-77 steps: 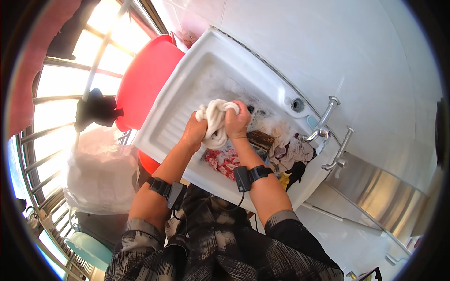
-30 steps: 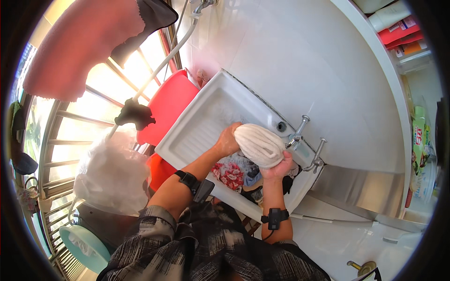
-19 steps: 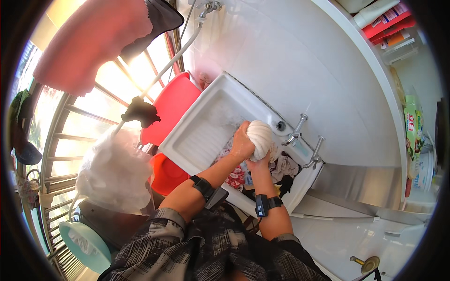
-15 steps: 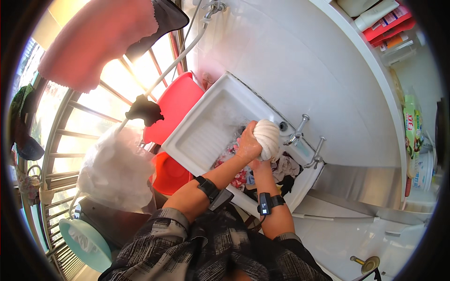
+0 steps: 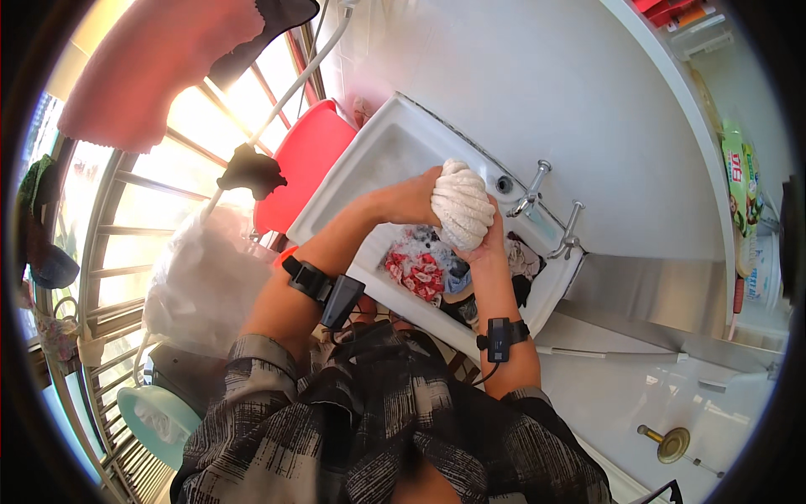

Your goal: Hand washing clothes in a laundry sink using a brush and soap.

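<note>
Above the white sink (image 5: 336, 183) I hold a bunched, twisted white cloth (image 5: 463, 204), its folds running in ridges. My left hand (image 5: 418, 198) grips it from the left; most of those fingers are hidden behind the bundle. My right hand (image 5: 485, 242) is closed round its lower right side. Beneath lies wet laundry in soapy water: a red and white patterned cloth (image 5: 415, 275), a blue piece (image 5: 457, 279) and dark garments (image 5: 460, 312). A greyish garment (image 5: 522, 259) rests by the sink's right side, partly behind my right forearm.
Two metal taps (image 5: 531, 189) (image 5: 567, 231) stand along the sink's far right rim. Left of the sink are a red basin (image 5: 306, 164) and a whitish plastic bag (image 5: 197, 290). A pale green basin (image 5: 159, 428) sits lower left. A pink cloth (image 5: 159, 71) hangs at upper left.
Both hands have lifted the white cloth up and slightly left. My left elbow has swung outward, and the bundle has turned, with its ridges now running more sideways.
</note>
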A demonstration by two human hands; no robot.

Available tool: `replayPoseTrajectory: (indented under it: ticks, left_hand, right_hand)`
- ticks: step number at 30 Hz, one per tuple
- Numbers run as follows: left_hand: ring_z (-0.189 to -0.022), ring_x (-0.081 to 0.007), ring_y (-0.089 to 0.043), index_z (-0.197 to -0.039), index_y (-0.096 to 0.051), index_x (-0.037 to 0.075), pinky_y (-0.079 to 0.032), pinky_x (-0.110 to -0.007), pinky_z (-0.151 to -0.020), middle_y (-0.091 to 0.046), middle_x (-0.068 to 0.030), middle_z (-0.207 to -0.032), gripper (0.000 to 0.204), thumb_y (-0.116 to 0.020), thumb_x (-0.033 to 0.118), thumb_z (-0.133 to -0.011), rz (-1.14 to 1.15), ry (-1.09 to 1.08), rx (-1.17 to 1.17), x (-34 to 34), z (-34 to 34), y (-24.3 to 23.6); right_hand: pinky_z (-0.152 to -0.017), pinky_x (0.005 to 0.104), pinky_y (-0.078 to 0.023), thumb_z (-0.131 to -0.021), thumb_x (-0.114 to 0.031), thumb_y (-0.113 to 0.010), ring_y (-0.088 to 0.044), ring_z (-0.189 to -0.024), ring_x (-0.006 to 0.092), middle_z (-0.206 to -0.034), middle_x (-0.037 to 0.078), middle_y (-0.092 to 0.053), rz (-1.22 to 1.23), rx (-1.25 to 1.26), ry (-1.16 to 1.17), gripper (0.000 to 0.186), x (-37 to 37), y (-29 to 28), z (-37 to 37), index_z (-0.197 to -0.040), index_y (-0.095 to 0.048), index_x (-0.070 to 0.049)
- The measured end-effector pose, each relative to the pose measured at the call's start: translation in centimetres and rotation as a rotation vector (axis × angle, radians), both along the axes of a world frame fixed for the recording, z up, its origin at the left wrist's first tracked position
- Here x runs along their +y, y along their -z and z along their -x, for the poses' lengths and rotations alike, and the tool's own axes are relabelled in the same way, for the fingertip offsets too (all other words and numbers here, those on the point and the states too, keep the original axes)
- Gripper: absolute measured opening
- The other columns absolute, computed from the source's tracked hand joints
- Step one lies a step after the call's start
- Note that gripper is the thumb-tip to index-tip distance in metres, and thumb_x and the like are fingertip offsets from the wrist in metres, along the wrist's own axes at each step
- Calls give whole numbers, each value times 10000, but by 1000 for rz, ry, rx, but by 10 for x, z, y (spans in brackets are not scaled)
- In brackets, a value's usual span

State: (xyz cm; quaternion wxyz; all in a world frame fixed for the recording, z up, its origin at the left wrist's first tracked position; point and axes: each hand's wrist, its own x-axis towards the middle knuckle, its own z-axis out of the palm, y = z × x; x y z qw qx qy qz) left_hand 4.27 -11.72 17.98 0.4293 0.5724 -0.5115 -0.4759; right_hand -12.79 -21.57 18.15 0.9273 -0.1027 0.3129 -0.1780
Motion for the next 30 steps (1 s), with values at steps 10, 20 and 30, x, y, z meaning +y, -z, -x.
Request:
replayPoseTrajectory:
  ticks: [10,20,30]
  left_hand:
    - [-1224,-280,-617,-1343,-575,14,-488,-428,-1060,-616,-184,-1315,776,-916,368,-741,130,-402,-64,7,32,-34]
    - [-1225,-350,-558,-1306,-577,29,-471,-478,-1057,-607,-185,-1269,824,-916,495,-717,443,-615,-228,12,67,-16]
    - [-1067,-234,-655,-1238,-601,-38,-547,-375,-914,-658,-173,-1207,684,-863,448,-833,132,-910,461,-1,80,-25]
  right_hand:
    - [-845,430,-637,-1065,-358,-426,-734,-1030,267,-1198,128,-708,78,77,-51,431,3,-1,-10,-1312,-613,-58]
    - [-794,416,-621,-1059,-263,-450,-738,-872,297,-1035,157,-730,492,-32,294,366,-3,74,-14,-1121,-667,25]
    - [-727,344,-533,-899,-191,-674,-634,-784,177,-881,87,-684,729,462,529,217,11,-1,-22,-973,-674,13]
